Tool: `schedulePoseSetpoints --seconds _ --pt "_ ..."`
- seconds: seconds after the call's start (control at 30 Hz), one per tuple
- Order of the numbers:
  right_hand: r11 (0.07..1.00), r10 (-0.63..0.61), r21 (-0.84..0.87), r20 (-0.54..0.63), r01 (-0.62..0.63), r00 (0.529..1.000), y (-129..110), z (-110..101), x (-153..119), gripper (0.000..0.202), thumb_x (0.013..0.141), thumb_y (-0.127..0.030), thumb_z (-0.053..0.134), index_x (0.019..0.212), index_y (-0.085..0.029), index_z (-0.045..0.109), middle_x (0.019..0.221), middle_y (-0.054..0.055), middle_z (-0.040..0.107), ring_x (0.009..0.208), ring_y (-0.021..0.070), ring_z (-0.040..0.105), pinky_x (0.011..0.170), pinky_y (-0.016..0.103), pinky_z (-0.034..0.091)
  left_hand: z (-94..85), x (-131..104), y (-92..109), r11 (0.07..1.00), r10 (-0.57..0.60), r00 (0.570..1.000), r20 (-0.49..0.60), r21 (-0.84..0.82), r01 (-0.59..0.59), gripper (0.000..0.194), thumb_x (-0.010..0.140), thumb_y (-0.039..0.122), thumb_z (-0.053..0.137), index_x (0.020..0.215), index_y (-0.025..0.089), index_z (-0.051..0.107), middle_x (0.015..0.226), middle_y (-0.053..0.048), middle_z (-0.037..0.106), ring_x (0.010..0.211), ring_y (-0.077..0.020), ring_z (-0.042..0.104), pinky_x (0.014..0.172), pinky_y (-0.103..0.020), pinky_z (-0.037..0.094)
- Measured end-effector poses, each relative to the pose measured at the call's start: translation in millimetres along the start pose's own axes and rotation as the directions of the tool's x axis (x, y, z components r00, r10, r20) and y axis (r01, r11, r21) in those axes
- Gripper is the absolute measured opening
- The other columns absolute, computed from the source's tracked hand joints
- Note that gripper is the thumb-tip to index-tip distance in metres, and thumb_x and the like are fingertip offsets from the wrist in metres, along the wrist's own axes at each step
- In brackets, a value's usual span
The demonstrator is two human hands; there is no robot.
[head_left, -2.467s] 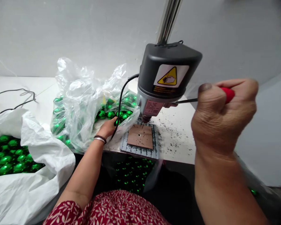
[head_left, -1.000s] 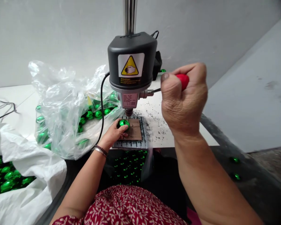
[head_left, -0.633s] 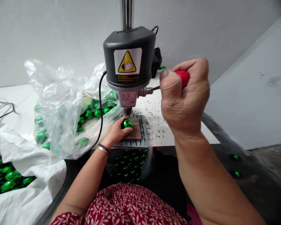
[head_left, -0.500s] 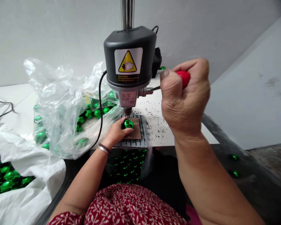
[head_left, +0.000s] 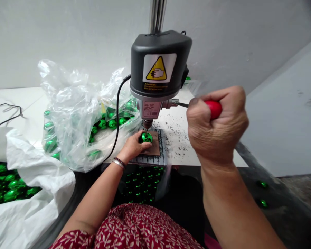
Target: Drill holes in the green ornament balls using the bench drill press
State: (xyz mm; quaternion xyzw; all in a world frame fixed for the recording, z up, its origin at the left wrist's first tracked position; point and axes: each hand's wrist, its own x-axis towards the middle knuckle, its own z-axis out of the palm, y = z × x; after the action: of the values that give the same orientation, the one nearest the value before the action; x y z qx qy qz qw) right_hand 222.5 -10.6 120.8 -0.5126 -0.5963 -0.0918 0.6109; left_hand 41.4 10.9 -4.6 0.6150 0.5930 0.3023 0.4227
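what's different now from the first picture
The left hand has moved rightward from the plastic bag to the board, where it now holds a green ball under the drill. The right hand has brought the red knob lower relative to the drill. The right hand's grip on the knob and the board's place under the drill stayed as they were.

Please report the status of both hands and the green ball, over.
Left hand: gripping green ball beneath drill chuck. Right hand: closed around red knob. Caution: left hand close to drill chuck; black cable hanging near its wrist.
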Motion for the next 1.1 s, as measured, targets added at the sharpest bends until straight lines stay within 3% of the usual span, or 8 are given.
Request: schedulePoseSetpoints --seconds 0.13,0.3,0.7,0.97,1.1 --pt "0.999 -0.005 -0.031 0.045 0.006 0.999 2 -3 -6 0.015 0.088 -0.033 0.052 0.081 -0.021 0.048 0.066 -0.004 0.043 0.059 0.0063 0.042 0.060 0.022 0.039 -1.1 -2 4 0.999 0.007 1.000 -0.003 0.035 -0.007 0.055 0.078 0.030 0.079 0.132 0.020 0.070 0.105 -0.004 0.076 0.089 -0.0197 0.067 0.081 -0.029 0.056" --pt "0.999 -0.021 -0.033 0.048 0.023 0.999 5 -4 -13 0.016 0.090 -0.035 0.049 0.081 -0.023 0.049 0.067 -0.003 0.050 0.059 0.0079 0.046 0.060 0.025 0.040 -0.8 -3 3 0.998 0.015 1.000 -0.009 0.062 -0.014 0.052 0.079 0.032 0.079 0.129 0.020 0.070 0.103 -0.003 0.076 0.090 -0.0206 0.067 0.082 -0.030 0.055" --pt "0.987 -0.156 -0.059 -0.114 0.150 0.981 19 7 -38 0.017 0.095 -0.035 0.053 0.084 -0.022 0.054 0.069 -0.002 0.055 0.060 0.0078 0.052 0.059 0.023 0.043 1.5 -2 -1 1.000 0.008 1.000 0.001 0.024 -0.008 0.059 0.079 0.032 0.078 0.135 0.019 0.066 0.112 -0.005 0.076 0.096 -0.0210 0.067 0.085 -0.031 0.054" --pt "0.976 -0.219 -0.036 -0.122 0.217 0.968 26 11 -47 0.011 0.093 -0.030 0.056 0.088 -0.021 0.052 0.073 -0.002 0.055 0.062 0.0081 0.052 0.060 0.022 0.044 2.0 -2 -1 0.998 0.062 0.998 -0.013 0.004 -0.062 0.043 0.077 0.031 0.079 0.118 0.020 0.072 0.098 0.000 0.076 0.093 -0.0199 0.068 0.086 -0.029 0.053" --pt "0.967 -0.255 -0.018 -0.125 0.254 0.959 30 12 -51 0.009 0.092 -0.027 0.056 0.090 -0.021 0.051 0.073 -0.002 0.057 0.063 0.0093 0.055 0.061 0.022 0.045 2.7 -2 -1 0.998 0.060 0.998 -0.012 0.005 -0.060 0.045 0.078 0.030 0.077 0.120 0.019 0.070 0.100 -0.001 0.076 0.089 -0.0194 0.067 0.083 -0.029 0.053"
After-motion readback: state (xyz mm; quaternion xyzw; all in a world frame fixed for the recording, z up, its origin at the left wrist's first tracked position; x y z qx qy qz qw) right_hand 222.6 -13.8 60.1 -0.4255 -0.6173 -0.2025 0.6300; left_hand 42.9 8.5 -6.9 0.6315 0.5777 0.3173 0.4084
